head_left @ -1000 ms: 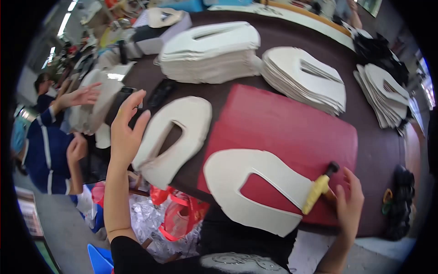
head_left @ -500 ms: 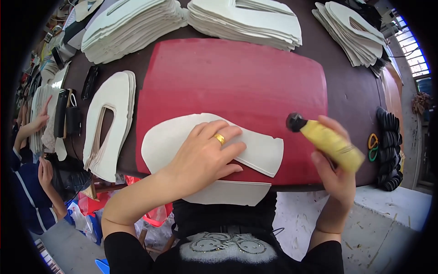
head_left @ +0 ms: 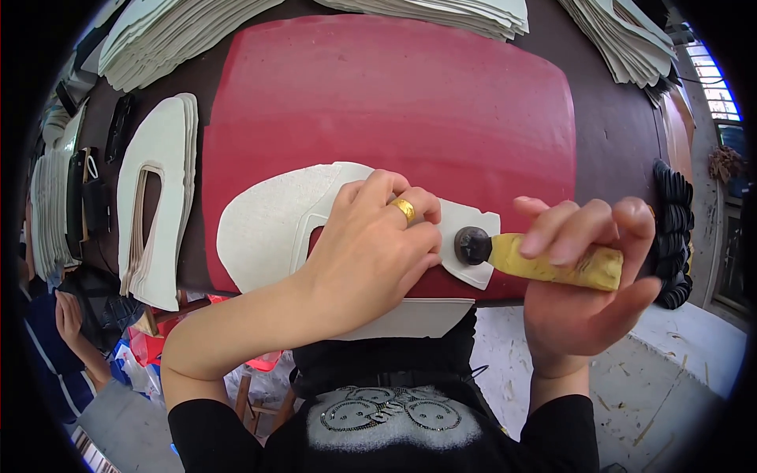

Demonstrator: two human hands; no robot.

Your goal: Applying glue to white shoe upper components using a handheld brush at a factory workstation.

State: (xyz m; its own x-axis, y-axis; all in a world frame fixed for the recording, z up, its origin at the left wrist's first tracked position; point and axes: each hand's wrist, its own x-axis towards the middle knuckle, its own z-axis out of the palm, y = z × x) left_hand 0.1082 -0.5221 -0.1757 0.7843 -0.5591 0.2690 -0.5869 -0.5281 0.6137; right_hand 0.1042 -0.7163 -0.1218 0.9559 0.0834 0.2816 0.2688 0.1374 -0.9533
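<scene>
Stack (head_left: 154, 201): 9 o'clock, apart.
Piece (head_left: 264, 217): at mat's (head_left: 394, 94) 7 o'clock; round end toward 9, long axis 9-to-3; hammering looks part-done, remainder unclear.
Left hand (head_left: 374, 236): fingers bent onto piece; pinching, cannot tell.
Hammer (head_left: 509, 256): head over piece's 3 o'clock end.
Right hand (head_left: 576, 307): fingers loosely around hammer, thumb off.
</scene>
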